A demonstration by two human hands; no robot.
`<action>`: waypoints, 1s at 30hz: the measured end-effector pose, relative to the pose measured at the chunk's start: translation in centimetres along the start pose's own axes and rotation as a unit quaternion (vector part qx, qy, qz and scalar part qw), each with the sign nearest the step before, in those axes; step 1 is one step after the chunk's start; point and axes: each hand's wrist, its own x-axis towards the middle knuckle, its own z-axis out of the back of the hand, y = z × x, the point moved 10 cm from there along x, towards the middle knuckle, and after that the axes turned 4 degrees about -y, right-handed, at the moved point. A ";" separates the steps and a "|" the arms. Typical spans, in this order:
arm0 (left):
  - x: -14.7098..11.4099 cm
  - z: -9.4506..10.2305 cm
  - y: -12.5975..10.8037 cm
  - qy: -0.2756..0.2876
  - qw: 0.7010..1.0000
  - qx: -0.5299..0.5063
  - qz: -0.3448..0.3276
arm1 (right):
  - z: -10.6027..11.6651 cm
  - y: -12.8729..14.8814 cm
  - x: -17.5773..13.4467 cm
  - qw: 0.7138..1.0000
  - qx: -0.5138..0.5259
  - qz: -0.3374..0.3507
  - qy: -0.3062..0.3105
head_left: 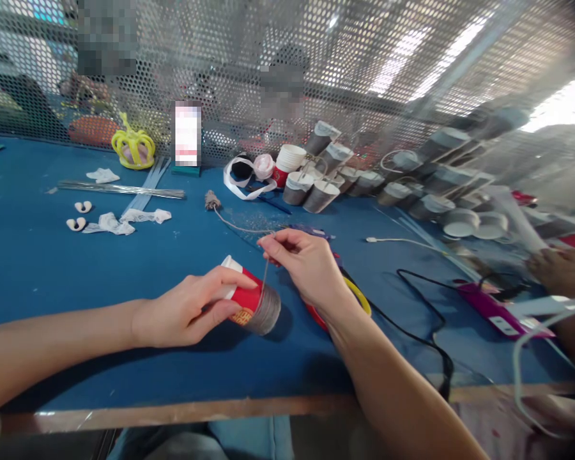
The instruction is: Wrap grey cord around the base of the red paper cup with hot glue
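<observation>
My left hand (196, 306) is closed round a red and white paper cup (249, 287), which lies tilted with its base end to the right. Grey cord (269, 310) is wound in close turns over that end. My right hand (301, 255) pinches the cord a little above the cup, and a short stretch runs taut between them. From the pinch the loose cord (237, 226) trails left to a small grey bundle (211, 200) on the blue table. Beneath my right wrist, yellow and red handles (359, 295) show in part.
Several grey-wrapped cups (321, 195) stand at the back before a perforated metal screen (230, 83). Thin metal rods (122, 189) and white scraps (115, 223) lie left. A purple power strip (489, 310) with black cable lies right, near another person's hand (563, 271).
</observation>
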 end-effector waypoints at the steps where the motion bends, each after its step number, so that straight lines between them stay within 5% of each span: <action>1: 0.0 0.0 -0.1 0.001 1.000 0.004 -0.004 | -0.1 -0.1 0.0 1.000 -0.001 -0.001 0.004; 8: -0.1 0.1 -0.3 -0.004 1.000 0.015 -0.009 | -0.1 -0.2 0.0 1.000 0.006 -0.014 0.014; 19: -0.1 -0.1 2.5 -0.020 0.994 -0.039 0.103 | 2.3 0.5 0.3 0.998 0.040 0.024 -0.052; 30: 0.1 -0.3 -0.5 0.010 1.000 0.002 -0.010 | 0.3 0.4 -0.2 1.000 -0.012 0.001 -0.003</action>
